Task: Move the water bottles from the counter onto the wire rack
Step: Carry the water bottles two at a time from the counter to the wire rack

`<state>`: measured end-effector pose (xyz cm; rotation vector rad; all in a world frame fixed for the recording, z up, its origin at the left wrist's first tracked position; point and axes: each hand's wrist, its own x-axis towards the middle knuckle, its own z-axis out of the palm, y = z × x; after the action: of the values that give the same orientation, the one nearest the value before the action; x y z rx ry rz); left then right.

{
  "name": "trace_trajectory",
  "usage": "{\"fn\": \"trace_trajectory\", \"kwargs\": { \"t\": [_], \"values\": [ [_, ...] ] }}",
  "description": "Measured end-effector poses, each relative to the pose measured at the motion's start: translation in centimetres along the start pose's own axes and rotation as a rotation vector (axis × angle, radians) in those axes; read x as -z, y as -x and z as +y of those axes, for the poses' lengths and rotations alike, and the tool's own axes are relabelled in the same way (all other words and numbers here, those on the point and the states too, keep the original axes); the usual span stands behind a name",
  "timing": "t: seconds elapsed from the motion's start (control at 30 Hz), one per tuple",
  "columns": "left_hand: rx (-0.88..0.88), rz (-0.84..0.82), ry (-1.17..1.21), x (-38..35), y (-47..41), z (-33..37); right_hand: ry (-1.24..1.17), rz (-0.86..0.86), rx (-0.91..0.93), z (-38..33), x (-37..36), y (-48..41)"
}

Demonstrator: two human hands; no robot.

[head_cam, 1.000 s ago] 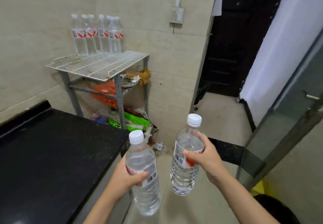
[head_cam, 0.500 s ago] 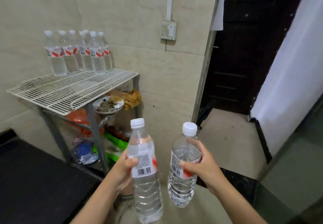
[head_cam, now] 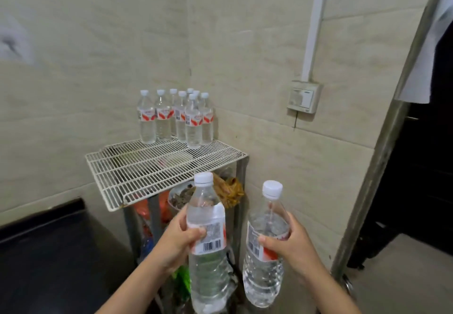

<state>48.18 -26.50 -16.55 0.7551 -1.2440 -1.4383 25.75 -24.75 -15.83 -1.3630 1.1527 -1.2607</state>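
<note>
My left hand (head_cam: 179, 242) grips a clear water bottle (head_cam: 208, 272) with a white cap and red-white label, held upright. My right hand (head_cam: 291, 245) grips a second such bottle (head_cam: 263, 274), also upright. Both bottles hang in the air just in front of and below the white wire rack (head_cam: 147, 171). Several matching bottles (head_cam: 176, 120) stand clustered at the rack's back right corner against the tiled wall. The front and left of the rack's top grid are bare.
The black counter (head_cam: 49, 259) lies at the lower left, beside the rack. Under the rack sit a bowl (head_cam: 181, 197), orange and green bags and other clutter. A wall switch (head_cam: 304, 96) and a metal door frame (head_cam: 382, 147) with a dark doorway stand to the right.
The view has swung left and moved closer, so the rack now sits centred straight ahead. Both hands still hold their bottles, now raised nearer the rack's front edge.
</note>
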Motion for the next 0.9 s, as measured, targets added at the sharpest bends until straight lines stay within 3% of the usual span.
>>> {"fn": "trace_trajectory", "kwargs": {
  "t": [0.53,0.9],
  "values": [
    [-0.249,0.338,-0.256,10.2,-23.5,8.2,0.017,-0.119,0.253,-6.5,-4.4,-28.2],
    [-0.148,0.577,-0.383,19.7,-30.0,7.8,-0.055,-0.333,0.184,-5.0,-12.8,-40.8]
  ]
}}
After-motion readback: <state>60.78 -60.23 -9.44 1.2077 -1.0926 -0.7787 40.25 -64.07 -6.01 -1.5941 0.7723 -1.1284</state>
